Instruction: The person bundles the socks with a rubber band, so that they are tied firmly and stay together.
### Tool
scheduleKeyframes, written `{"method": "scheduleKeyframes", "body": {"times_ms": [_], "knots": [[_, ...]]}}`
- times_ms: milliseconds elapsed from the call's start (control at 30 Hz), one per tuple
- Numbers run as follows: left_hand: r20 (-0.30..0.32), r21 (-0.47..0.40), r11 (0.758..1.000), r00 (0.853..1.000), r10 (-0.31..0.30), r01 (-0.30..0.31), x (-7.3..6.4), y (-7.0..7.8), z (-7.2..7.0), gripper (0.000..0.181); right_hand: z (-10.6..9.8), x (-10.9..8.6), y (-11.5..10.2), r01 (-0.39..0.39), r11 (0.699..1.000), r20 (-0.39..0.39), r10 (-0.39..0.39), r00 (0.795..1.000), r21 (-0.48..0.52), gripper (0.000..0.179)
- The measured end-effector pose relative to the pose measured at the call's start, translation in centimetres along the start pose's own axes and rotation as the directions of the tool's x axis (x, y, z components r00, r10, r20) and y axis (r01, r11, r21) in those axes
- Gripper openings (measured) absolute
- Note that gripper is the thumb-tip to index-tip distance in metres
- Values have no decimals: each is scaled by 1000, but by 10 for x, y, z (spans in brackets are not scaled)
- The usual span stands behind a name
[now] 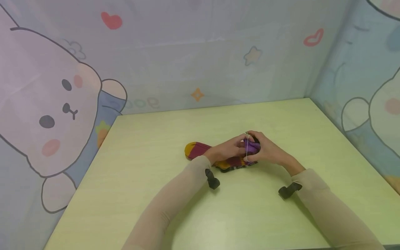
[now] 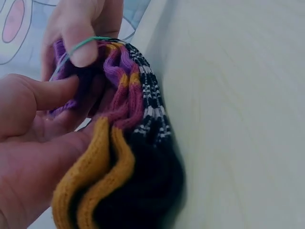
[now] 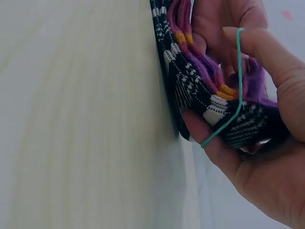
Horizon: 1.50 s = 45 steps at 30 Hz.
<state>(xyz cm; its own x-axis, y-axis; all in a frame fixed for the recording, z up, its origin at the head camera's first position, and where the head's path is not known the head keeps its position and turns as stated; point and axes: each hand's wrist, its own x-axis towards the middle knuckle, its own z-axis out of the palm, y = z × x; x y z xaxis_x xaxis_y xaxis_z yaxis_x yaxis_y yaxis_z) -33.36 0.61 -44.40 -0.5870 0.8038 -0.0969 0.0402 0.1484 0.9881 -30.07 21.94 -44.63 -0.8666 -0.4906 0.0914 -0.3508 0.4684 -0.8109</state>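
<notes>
A bundle of knitted socks [image 1: 198,150] in maroon, mustard and purple lies lengthwise on the table, with a black-and-white patterned sock [image 2: 152,95] along its underside. My left hand [image 1: 229,149] holds the bundle near its purple end, thumb and fingers at the bent cuffs [image 2: 112,71]. My right hand [image 1: 270,149] wraps the same end from the right, the folded end between thumb and fingers. A thin green rubber band [image 3: 239,71] stretches from the right thumb to the right fingers, across the socks. Part of the bundle is hidden behind the left hand.
The pale yellow table [image 1: 150,194] spreads around the hands. A cloth backdrop [image 1: 175,45] with cartoon prints rises behind its far edge and along the sides. Dark straps with small camera mounts [image 1: 213,180] sit at both wrists.
</notes>
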Motion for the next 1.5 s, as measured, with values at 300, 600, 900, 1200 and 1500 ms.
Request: {"method": "scheduleKeyframes", "body": {"times_ms": [300,600,900,1200,1500], "knots": [[-91,-103,992,993,-80,71,1,3,3,47,1,0,4,11,1000,20,-11,1000,1,102],[-209,-11,1000,978,14,-17,4,4,11,36,0,1,7,34,996,30,-31,999,-77,102],[-270,79,997,962,42,-22,7,2,14,48,2,1,4,20,996,48,-16,999,-91,99],[-337,324,946,933,124,-8,12,-5,19,53,2,1,6,15,994,55,-9,998,-106,93],[-425,592,796,889,171,130,18,-5,26,29,-1,0,5,-41,997,65,45,997,-66,90]]}}
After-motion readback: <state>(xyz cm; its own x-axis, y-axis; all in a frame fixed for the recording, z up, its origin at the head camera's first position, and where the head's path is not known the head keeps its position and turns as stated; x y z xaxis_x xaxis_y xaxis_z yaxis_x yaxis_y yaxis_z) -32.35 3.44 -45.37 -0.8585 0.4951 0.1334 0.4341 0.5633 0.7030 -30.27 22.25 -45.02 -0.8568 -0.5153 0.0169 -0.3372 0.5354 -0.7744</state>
